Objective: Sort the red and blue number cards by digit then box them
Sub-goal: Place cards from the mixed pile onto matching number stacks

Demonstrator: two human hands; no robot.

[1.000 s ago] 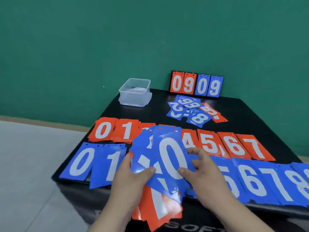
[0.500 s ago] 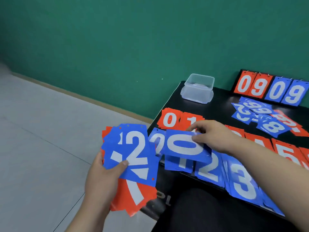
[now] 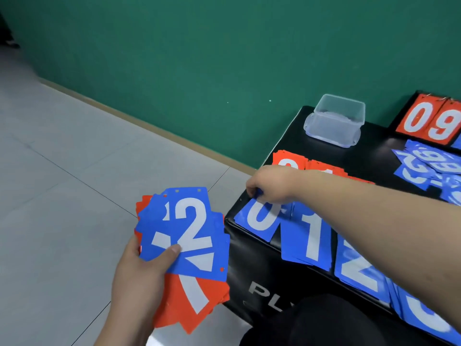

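Observation:
My left hand (image 3: 139, 275) holds a fanned stack of blue and red cards (image 3: 189, 248) out over the floor, left of the table, with a blue 2 on top. My right hand (image 3: 272, 184) reaches across to the table's near left corner and pinches the top edge of a blue 0 card (image 3: 262, 221) lying on the blue 0 pile. Blue piles of 1 (image 3: 311, 238), 2 (image 3: 359, 268) and 3 (image 3: 429, 318) follow to the right. Red piles (image 3: 287, 158) lie behind my arm, mostly hidden.
A clear plastic box (image 3: 335, 121) stands at the back left of the black table (image 3: 264, 270). A scoreboard stand (image 3: 434, 123) showing red 0 and 9 is at the back right. Loose blue cards (image 3: 429, 166) lie in front of it. Grey tiled floor spreads to the left.
My right hand has carried the blue 0 card left and laid it down on the blue 0 pile at the table's corner. The view has swung further left; the left hand's stack now shows a 2.

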